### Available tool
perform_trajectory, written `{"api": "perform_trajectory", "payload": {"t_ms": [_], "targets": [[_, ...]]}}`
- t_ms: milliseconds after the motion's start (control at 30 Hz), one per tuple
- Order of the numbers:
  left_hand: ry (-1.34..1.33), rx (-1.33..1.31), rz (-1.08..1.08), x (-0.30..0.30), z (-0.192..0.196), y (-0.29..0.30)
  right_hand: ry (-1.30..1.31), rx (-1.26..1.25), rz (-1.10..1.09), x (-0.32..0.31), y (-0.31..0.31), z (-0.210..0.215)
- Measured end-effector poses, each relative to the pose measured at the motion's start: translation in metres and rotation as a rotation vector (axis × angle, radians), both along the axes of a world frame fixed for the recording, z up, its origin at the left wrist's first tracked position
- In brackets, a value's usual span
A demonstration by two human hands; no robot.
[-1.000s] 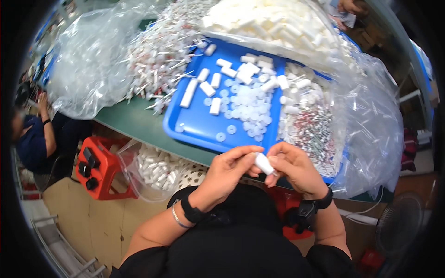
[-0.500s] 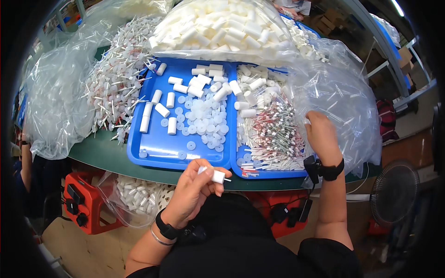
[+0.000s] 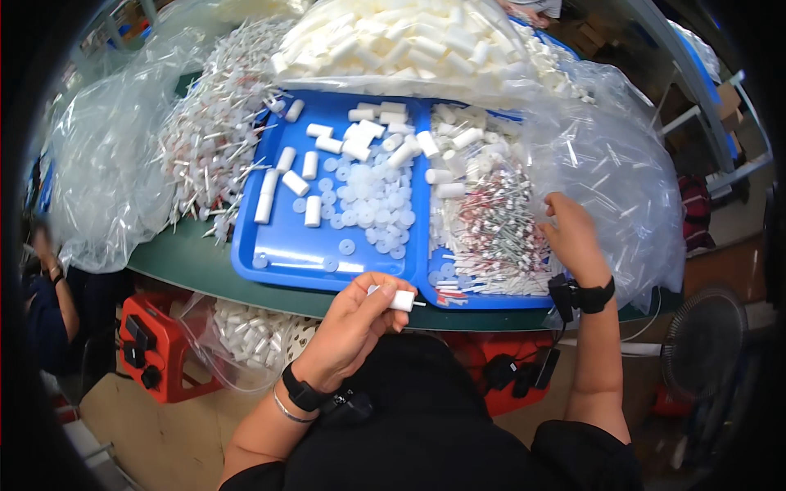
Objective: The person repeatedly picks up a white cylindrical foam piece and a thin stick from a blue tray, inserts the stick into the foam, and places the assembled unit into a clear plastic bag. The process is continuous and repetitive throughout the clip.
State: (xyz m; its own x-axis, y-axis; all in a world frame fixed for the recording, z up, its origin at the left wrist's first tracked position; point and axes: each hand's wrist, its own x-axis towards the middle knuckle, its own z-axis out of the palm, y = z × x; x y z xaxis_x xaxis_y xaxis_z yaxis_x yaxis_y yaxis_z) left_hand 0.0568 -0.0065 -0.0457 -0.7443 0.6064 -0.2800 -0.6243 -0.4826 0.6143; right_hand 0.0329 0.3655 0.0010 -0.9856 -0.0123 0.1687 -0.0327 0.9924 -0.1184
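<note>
Fingers (image 3: 372, 299) of the left hand (image 3: 348, 331) are being closed around a white tube (image 3: 397, 299), just below the blue tray (image 3: 286, 254); the right hand (image 3: 573, 237) is being pressed, loosely curled, into the red-tipped sticks (image 3: 508, 233) beside it, where one stick is best being pinched singly.

Right hand (image 3: 573, 237) fingertips are hidden among red-tipped sticks (image 3: 503, 237). Tube pile (image 3: 409, 41) is cut off at top edge. A person (image 3: 45, 303) at left is blurred, partly cropped.
</note>
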Motion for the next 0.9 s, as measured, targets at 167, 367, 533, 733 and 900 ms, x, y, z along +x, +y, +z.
{"api": "perform_trajectory", "payload": {"t_ms": [167, 367, 533, 733, 900], "targets": [[-0.030, -0.008, 0.086, 0.000, -0.001, -0.001, 0.179, -0.250, 0.004, 0.007, -0.014, 0.016], [0.036, 0.039, 0.119, 0.002, -0.003, 0.004, -0.011, -0.520, 0.455, 0.040, -0.124, 0.029], [0.026, 0.053, 0.169, 0.006, 0.002, 0.007, -0.033, -0.467, 0.569, 0.045, -0.159, 0.007], [0.120, 0.027, 0.285, 0.009, -0.002, 0.009, -0.020, -0.756, 0.444, 0.051, -0.175, -0.018], [0.103, 0.051, 0.332, 0.010, -0.001, 0.010, -0.155, -1.092, 0.241, 0.061, -0.180, -0.029]]}}
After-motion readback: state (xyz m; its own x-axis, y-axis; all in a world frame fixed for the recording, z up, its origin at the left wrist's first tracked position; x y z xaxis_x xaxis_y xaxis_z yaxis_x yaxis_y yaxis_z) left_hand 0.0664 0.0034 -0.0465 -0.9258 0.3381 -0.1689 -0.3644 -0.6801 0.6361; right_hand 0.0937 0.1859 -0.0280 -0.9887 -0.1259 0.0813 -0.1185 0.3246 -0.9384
